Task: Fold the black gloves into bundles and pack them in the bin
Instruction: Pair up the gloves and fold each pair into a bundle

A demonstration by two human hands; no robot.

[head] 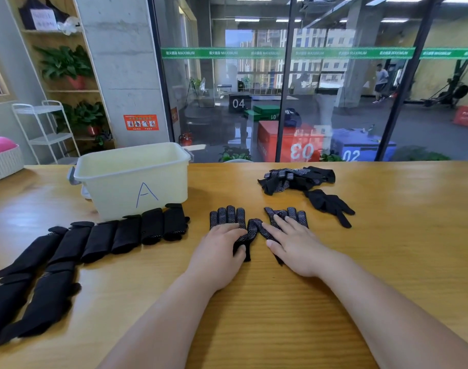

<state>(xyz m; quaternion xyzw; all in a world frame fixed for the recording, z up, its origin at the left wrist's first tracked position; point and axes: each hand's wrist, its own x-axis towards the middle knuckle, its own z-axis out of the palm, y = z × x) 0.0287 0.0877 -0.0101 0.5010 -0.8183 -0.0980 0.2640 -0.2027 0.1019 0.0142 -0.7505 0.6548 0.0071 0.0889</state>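
Two dotted black gloves lie flat, dotted side up, side by side at tabletop (387,249) centre, fingers pointing to 12 o'clock. The left glove (227,215) is under the left hand (219,246). The right glove (300,215) is under the right hand (294,243). The gloves' thumb parts meet in a peak btwn the hands. Neither hand has a grip on anything: both lie palm-down w/ fingers straight, pressing the cloth onto the wood. Left fingers point approx 1 o'clock. Right fingers point approx 11 o'clock, thumb out toward 9.

The bin (131,179), pale plastic w/ a blue "A" on its front, stands at 10 o'clock from the hands. Its floor is hidden from this angle. Just in front of it a row of folded bundles (126,234) runs from near the bin's front right corner down toward 8 o'clock, reaching the tabletop's left edge, most touching the next.

At 1 o'clock from the hands sits a loose pile of gloves (294,178), unfolded. Just beside it, at its 5 o'clock, a single glove (330,205) lies flat, plain black side up. A glass wall (334,102) stands behind the tabletop at 12 o'clock.
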